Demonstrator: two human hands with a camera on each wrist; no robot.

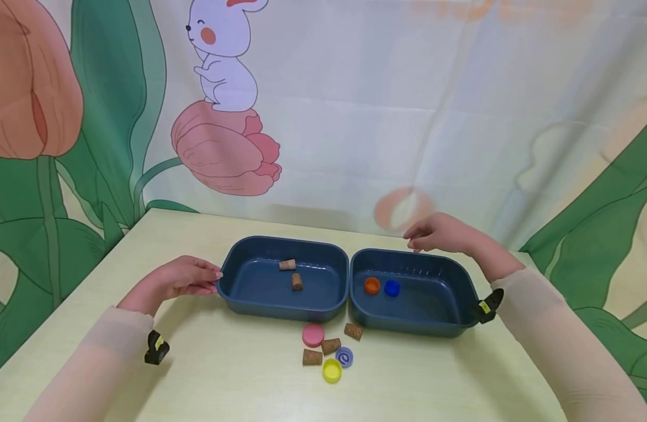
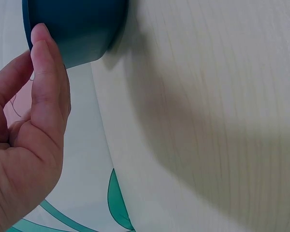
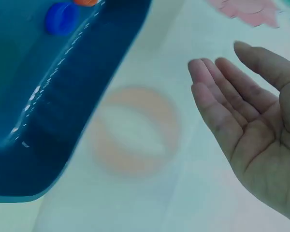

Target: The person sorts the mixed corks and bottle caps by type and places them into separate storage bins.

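At the left end of the left blue tray, the left hand touches the rim with its fingertips; in the left wrist view this hand has fairly straight fingers against the tray's outer wall. Two corks lie in that tray. An orange cap and a blue cap are inside the right blue tray. Over its back rim hovers the right hand, empty, fingers loosely bent; the right wrist view shows its palm apart from the tray.
The trays stand side by side on a pale wooden table. In front of them lie three corks, a pink cap, a purple cap and a yellow cap. A printed curtain hangs behind the table.
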